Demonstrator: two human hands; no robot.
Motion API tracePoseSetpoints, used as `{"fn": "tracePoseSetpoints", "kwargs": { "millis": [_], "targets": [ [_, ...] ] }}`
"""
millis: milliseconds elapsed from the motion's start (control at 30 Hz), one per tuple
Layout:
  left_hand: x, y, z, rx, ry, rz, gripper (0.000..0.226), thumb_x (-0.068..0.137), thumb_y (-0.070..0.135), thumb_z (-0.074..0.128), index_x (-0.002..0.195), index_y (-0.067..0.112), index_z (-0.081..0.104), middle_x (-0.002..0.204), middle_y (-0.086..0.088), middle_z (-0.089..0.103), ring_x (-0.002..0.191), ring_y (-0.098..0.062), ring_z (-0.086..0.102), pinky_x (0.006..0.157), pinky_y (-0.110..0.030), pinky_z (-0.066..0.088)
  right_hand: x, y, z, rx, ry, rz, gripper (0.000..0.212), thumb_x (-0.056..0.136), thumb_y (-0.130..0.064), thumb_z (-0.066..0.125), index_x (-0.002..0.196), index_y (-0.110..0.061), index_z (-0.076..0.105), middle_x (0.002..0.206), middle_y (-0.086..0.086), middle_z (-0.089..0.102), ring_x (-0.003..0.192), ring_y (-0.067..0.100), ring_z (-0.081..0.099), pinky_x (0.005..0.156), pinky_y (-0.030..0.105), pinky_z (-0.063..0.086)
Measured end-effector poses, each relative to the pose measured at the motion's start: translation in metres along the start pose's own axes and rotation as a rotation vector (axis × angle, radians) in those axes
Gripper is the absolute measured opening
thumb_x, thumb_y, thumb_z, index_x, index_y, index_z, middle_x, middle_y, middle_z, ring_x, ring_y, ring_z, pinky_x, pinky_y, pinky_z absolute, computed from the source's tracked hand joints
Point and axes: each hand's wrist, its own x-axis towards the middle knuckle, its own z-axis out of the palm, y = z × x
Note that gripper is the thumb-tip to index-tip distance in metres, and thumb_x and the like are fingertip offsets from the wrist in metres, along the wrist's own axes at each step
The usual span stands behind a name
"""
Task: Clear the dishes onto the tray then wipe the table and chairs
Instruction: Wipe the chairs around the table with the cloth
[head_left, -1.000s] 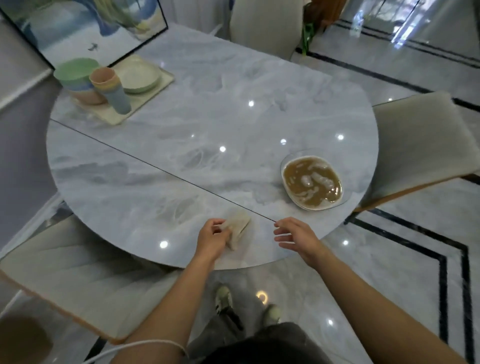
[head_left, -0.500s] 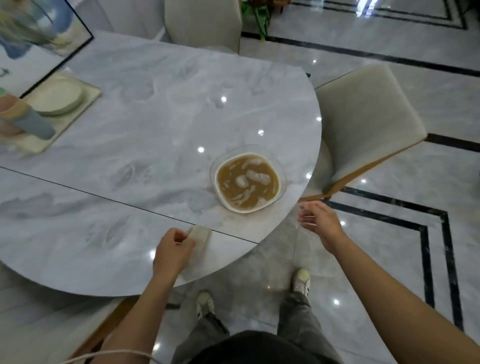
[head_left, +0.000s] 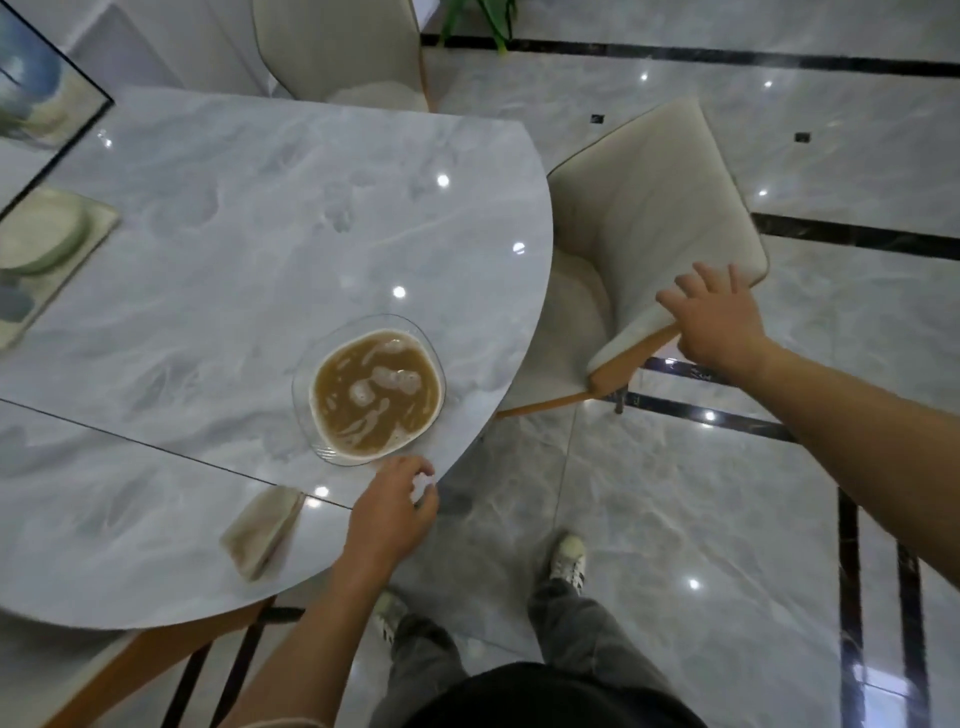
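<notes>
- Round grey-white marble table (head_left: 260, 234); a clear glass dish of brown soupy leftovers (head_left: 371, 387) sits near its right edge. It is the one dish not yet on the tray.
- Flat cream rectangular tray (head_left: 101, 221) is at the far left of the table, well apart from the dish, with a pale green round plate (head_left: 36, 239) on it. Other items there are cut off by the frame.
- Folded beige wiping cloth (head_left: 262, 530) lies on the table near the front edge. No hand touches it; it looks parked there until the wiping step.
- Left hand (head_left: 389, 514) is at the table rim just below the dish, its fingers (head_left: 415, 467) loosely curled. There is a white patch at the fingertips: glare or something pinched, cannot tell. No contact with the dish visible.
- Right hand (head_left: 719, 322) is on the top corner of the cream padded chair with a wooden frame (head_left: 649, 208) that stands at the table's right side. Its fingers (head_left: 701, 273) are spread over the padding, palm on the wood rim, thumb hidden.
- Probable reason: shifting the chair aside or bracing on it to get closer to the dish.
- Second cream chair (head_left: 337, 47) is at the far side, untouched.
- Stage: clearing is nearly done and wiping has not begun. The dish is full, so it would need a level carry or it may spill.
</notes>
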Motion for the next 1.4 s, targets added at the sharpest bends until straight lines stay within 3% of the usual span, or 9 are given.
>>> {"fn": "tracePoseSetpoints", "kwargs": {
  "millis": [100,200,300,433,733,867,933,1067,1400],
  "targets": [
    [0.013,0.024,0.025,0.137,-0.087,0.132,0.045,0.093,0.031,0.066,0.137,0.024,0.057,0.142,0.002,0.052,0.126,-0.019,0.053,0.094,-0.035,0.052,0.012,0.031,0.004,-0.190,-0.039,-0.049,0.054,0.084,-0.026,0.073,0.134,-0.034,0.056,0.129,0.003,0.059,0.130,0.031,0.050,0.119,0.059,0.022],
    [0.026,0.032,0.042,0.305,-0.146,0.052,0.074,0.095,0.037,0.062,0.160,0.019,0.033,0.166,-0.007,0.030,0.151,-0.030,0.032,0.115,-0.045,0.041,0.022,0.046,0.006,-0.282,-0.037,-0.109,0.045,0.086,-0.033,0.073,0.128,-0.035,0.057,0.121,0.000,0.058,0.121,0.027,0.052,0.115,0.053,0.030],
    [0.036,0.026,0.055,0.379,-0.207,-0.027,0.088,0.095,0.042,0.060,0.166,0.018,0.014,0.173,-0.009,0.012,0.157,-0.034,0.015,0.123,-0.051,0.030,0.030,0.049,0.011,-0.299,-0.017,-0.162,0.049,0.083,-0.039,0.078,0.127,-0.034,0.058,0.123,0.002,0.058,0.125,0.029,0.048,0.114,0.051,0.032],
    [0.041,0.022,0.062,0.329,-0.240,-0.075,0.092,0.095,0.040,0.061,0.166,0.021,0.007,0.174,-0.006,0.003,0.159,-0.034,0.007,0.125,-0.052,0.027,0.037,0.050,0.015,-0.314,-0.032,-0.205,0.056,0.082,-0.039,0.080,0.132,-0.035,0.054,0.124,0.001,0.060,0.124,0.029,0.051,0.116,0.051,0.029],
    [0.044,0.027,0.058,0.274,-0.261,-0.099,0.092,0.092,0.034,0.064,0.165,0.023,0.009,0.174,-0.006,0.004,0.157,-0.038,0.005,0.122,-0.056,0.030,0.031,0.043,0.005,-0.357,-0.108,-0.424,0.043,0.089,-0.045,0.072,0.129,-0.038,0.056,0.115,-0.006,0.064,0.107,0.019,0.060,0.102,0.037,0.047],
    [0.045,0.035,0.059,0.297,-0.251,-0.118,0.094,0.091,0.037,0.066,0.164,0.022,0.008,0.173,-0.008,0.004,0.156,-0.039,0.008,0.121,-0.056,0.032,-0.002,0.021,0.008,-0.190,-0.040,-0.458,0.035,0.092,-0.028,0.068,0.126,-0.033,0.061,0.107,0.000,0.063,0.099,0.026,0.057,0.093,0.040,0.045],
    [0.043,0.039,0.060,0.299,-0.245,-0.123,0.097,0.091,0.039,0.066,0.165,0.021,0.006,0.173,-0.008,0.002,0.156,-0.039,0.006,0.122,-0.055,0.031,-0.019,0.006,0.011,-0.129,-0.016,-0.456,0.033,0.091,-0.030,0.071,0.122,-0.031,0.064,0.103,0.002,0.063,0.095,0.027,0.056,0.090,0.041,0.044],
    [0.042,0.038,0.059,0.307,-0.246,-0.106,0.099,0.088,0.040,0.067,0.165,0.021,0.006,0.173,-0.008,0.003,0.155,-0.038,0.007,0.121,-0.055,0.032,-0.049,-0.031,0.023,0.010,0.090,-0.507,0.031,0.074,-0.020,0.083,0.102,-0.025,0.071,0.087,0.004,0.061,0.079,0.029,0.055,0.073,0.041,0.044],
    [0.043,0.031,0.046,0.268,-0.282,-0.116,0.102,0.088,0.041,0.069,0.166,0.030,0.004,0.174,0.002,-0.002,0.158,-0.029,0.002,0.116,-0.052,0.037,-0.087,-0.136,0.018,0.207,0.132,-0.553,0.025,0.075,-0.013,0.079,0.098,-0.020,0.071,0.095,0.005,0.063,0.082,0.028,0.057,0.070,0.040,0.044]
  ]
}}
